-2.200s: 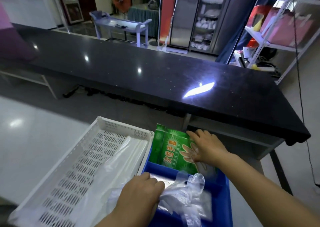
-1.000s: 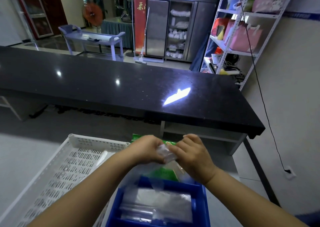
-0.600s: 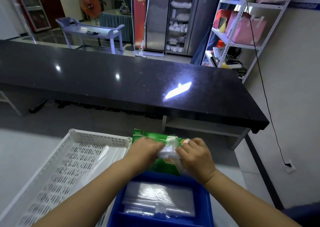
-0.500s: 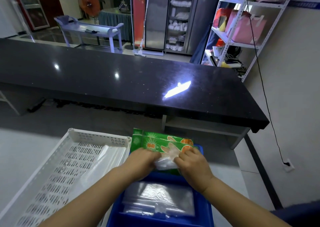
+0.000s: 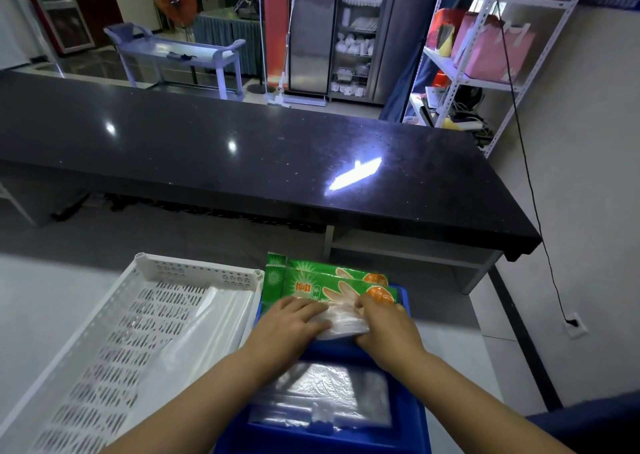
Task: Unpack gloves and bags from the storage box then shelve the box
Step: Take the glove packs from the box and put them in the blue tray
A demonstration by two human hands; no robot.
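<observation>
A blue storage box [image 5: 412,415] sits at the bottom centre with flat clear plastic bags [image 5: 329,394] lying in it. Two green glove packs [image 5: 311,284] stand at the box's far end. My left hand [image 5: 291,322] and my right hand [image 5: 384,329] press together on a small folded wad of clear plastic gloves [image 5: 341,323], held low against the green packs at the far end of the box. The lower edge of the green packs is hidden behind my hands.
A white perforated tray [image 5: 145,273] lies left of the blue box with a clear bag [image 5: 204,336] in it. A long black counter [image 5: 242,162] runs across ahead. White metal shelving [image 5: 485,79] with pink bags stands at the far right, by the wall.
Both hands came together on the clear gloves, lifted them above the box, then lowered them against the green packs. The head view has shifted right and steadied.
</observation>
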